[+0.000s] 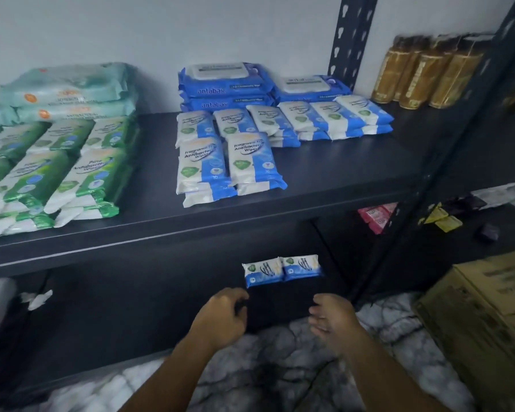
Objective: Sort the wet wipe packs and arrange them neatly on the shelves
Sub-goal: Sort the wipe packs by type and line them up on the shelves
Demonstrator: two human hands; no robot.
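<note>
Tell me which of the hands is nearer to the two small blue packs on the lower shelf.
Left. The left hand is just below the left corner of the two small blue packs; the right hand is lower, to their right.

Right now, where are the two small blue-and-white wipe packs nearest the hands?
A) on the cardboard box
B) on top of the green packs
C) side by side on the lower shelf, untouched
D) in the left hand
C: the two small packs lie side by side on the lower shelf, just beyond the left hand and right hand, neither of which touches them.
</note>
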